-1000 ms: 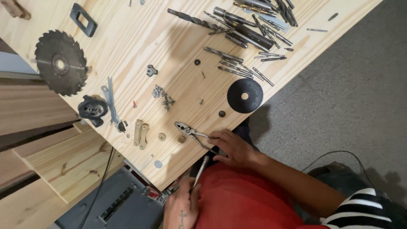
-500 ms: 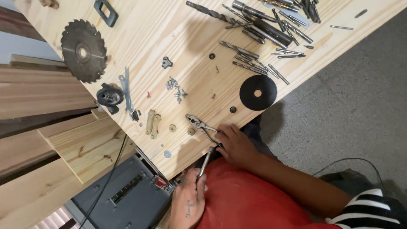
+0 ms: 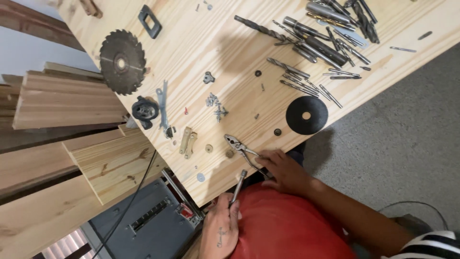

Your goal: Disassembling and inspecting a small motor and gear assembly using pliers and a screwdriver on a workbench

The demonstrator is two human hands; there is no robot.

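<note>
My right hand (image 3: 282,169) is closed around the handles of silver slip-joint pliers (image 3: 238,144). The pliers lie on the pale wooden bench top (image 3: 230,43) near its front edge, jaws pointing away from me. My left hand (image 3: 222,229) is below the bench edge, in front of my red clothing. It grips a short metal rod (image 3: 238,184) whose tip points up toward the pliers' handles. A small round nut (image 3: 229,154) sits just beside the pliers' jaws.
On the bench lie a toothed circular saw blade (image 3: 122,61), a black cutting disc (image 3: 306,115), several drill bits (image 3: 316,45), a small black pulley (image 3: 144,110), brass hinges (image 3: 188,142) and loose screws (image 3: 216,106). Timber planks (image 3: 62,103) and a grey machine (image 3: 148,223) stand at left.
The view has drifted, so the whole bench sits further right in the picture. Both hands keep their grips and stay in place relative to the bench.
</note>
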